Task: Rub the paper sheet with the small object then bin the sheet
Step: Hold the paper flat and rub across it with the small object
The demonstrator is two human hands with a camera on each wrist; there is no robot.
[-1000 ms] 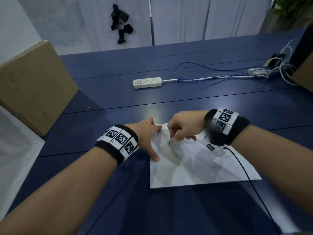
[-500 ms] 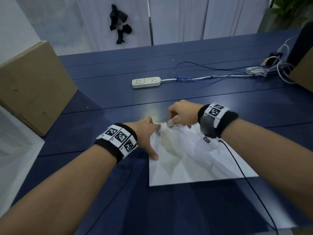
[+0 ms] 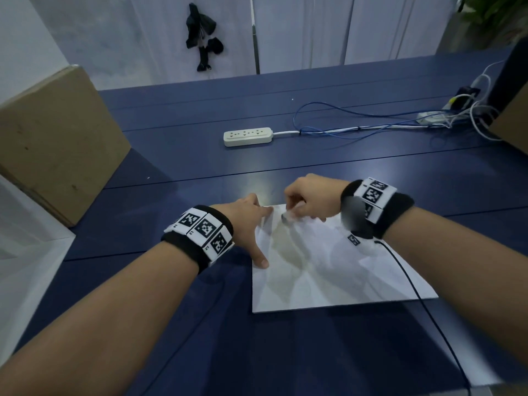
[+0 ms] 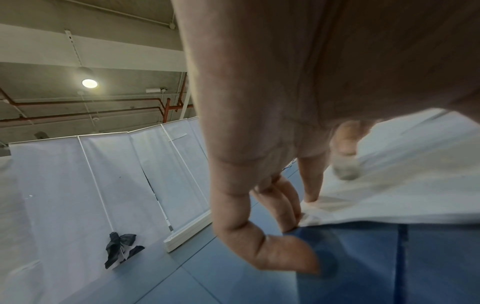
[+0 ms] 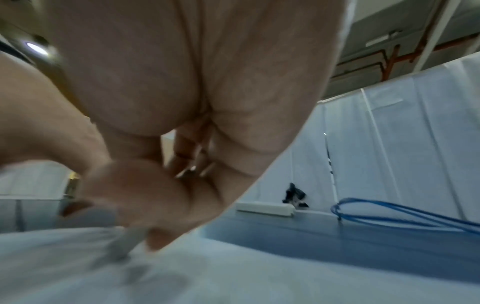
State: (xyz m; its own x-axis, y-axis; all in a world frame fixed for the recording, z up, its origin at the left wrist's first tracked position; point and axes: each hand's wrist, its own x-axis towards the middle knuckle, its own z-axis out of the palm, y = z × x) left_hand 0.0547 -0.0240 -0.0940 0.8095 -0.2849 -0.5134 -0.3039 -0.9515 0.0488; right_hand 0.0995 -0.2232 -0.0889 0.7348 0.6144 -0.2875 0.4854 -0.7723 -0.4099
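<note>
A creased white paper sheet [image 3: 328, 270] lies flat on the dark blue table [image 3: 371, 178]. My left hand [image 3: 251, 224] presses on the sheet's left edge with spread, fairly straight fingers, the thumb near the left margin. My right hand [image 3: 307, 202] pinches a small whitish object [image 3: 286, 217], blurred, against the sheet's far left corner. The left wrist view shows my left fingertips [image 4: 298, 218] on the sheet's corner [image 4: 389, 197] and the small object [image 4: 346, 171] under my right fingers. In the right wrist view the small object [image 5: 124, 244] touches the sheet [image 5: 233, 277].
A cardboard box [image 3: 51, 144] stands at the left. A white power strip [image 3: 247, 136] with blue and white cables [image 3: 371, 124] lies across the far table. Another box edge [image 3: 514, 118] sits at far right. A black cable [image 3: 423, 304] runs from my right wrist over the sheet.
My right hand with the small object moved from the sheet's upper middle toward its far edge, then slightly back onto the far left corner. The left hand stayed pressing the left edge.
</note>
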